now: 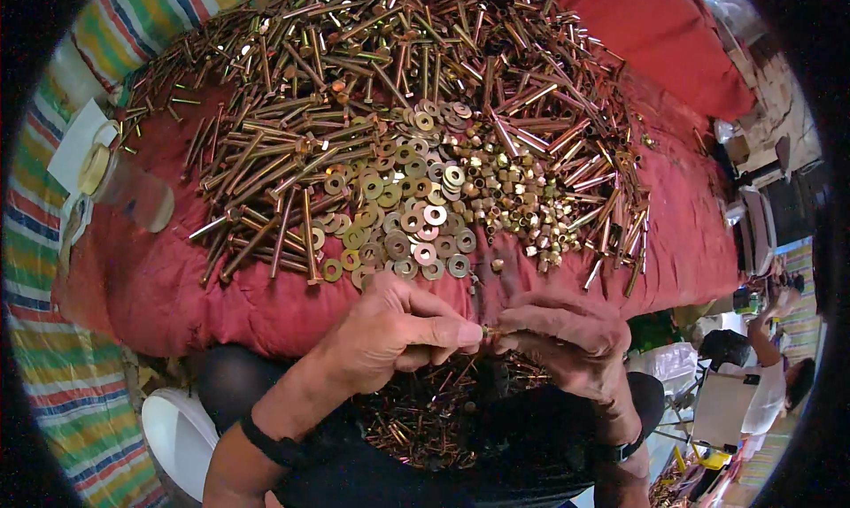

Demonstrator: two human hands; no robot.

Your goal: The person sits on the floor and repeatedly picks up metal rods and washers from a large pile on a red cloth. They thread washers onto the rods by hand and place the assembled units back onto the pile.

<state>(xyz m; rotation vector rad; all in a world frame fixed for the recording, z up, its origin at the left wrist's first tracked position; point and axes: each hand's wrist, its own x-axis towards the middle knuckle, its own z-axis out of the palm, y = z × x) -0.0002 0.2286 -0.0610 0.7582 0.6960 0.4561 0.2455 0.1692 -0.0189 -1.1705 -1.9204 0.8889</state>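
Here, a clear jar point(133, 194) is at the left on the red cloth point(221, 309); long coppery bolts point(266, 154) heap beside it; the left hand point(390, 327) pinches a small metal piece point(490, 331) between thumb and fingers, nearer the body than the flat washers point(398, 242); brassy nuts point(522, 189) lie next; the right hand point(567, 335), blurred, meets the piece, fingers bent, though I cannot tell whether they grip it; a person point(770, 384) is far right.

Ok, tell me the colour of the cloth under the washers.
The cloth under the washers is red, best seen in the head view.
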